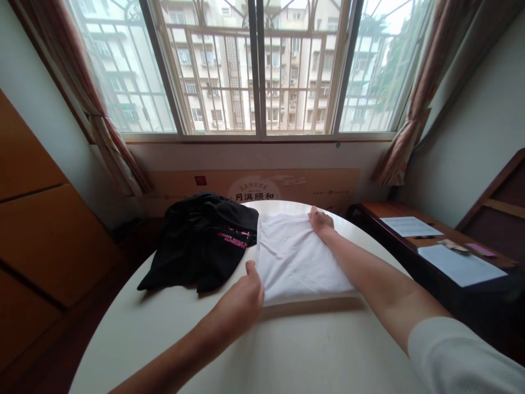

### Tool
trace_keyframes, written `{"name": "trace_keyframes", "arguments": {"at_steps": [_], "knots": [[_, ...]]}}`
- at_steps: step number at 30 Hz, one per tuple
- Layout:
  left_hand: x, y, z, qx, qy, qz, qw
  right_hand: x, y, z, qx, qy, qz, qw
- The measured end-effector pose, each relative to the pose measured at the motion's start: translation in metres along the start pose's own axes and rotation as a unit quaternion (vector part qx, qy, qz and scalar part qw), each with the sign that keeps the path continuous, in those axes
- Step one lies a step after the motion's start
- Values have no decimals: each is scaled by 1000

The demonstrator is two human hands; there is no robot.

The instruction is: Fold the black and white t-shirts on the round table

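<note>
A white cloth (pixel 299 260), folded into a rough rectangle with some creases, lies on the round white table (pixel 164 339). My left hand (pixel 248 293) is closed on its near left edge, thumb on top. At the cloth's far right corner, my right hand (pixel 321 221) pinches the fabric with bent fingers. Directly left of the white cloth, and touching its edge, is a crumpled black garment (pixel 200 246) with pink lettering; neither hand holds it.
On the right stands a low wooden bench (pixel 377 210) with papers (pixel 410 226) on it. A printed cardboard panel (pixel 328 183) is behind the table under the window. Wooden cabinets (pixel 41 219) are at the left.
</note>
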State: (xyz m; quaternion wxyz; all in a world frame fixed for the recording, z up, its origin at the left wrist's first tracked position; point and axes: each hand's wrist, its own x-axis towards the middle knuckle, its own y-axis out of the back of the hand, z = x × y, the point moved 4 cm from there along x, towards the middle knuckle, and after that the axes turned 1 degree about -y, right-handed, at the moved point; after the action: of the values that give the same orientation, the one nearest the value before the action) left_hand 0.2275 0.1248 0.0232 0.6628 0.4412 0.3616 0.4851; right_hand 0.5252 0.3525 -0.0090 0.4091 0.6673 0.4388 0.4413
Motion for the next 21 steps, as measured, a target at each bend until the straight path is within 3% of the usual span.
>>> {"name": "trace_keyframes", "arguments": {"at_steps": [4,9,13,16,18,21], "knots": [[-6,-1,12,111,-5,-34,993,-2,2,-1,22,2,14,1000],[-6,-6,15,148,7,-25,989,-2,5,-1,36,-5,18,999],[-5,-13,15,151,-11,-15,988,-9,16,-21,30,-5,47,998],[-5,-13,16,132,-18,-14,991,-33,15,-64,32,125,50,990],[-6,-12,17,128,-19,-31,991,-60,3,-99,38,267,-15,963],[-8,-14,20,124,-20,-54,991,-97,-22,-135,46,364,-126,922]]}}
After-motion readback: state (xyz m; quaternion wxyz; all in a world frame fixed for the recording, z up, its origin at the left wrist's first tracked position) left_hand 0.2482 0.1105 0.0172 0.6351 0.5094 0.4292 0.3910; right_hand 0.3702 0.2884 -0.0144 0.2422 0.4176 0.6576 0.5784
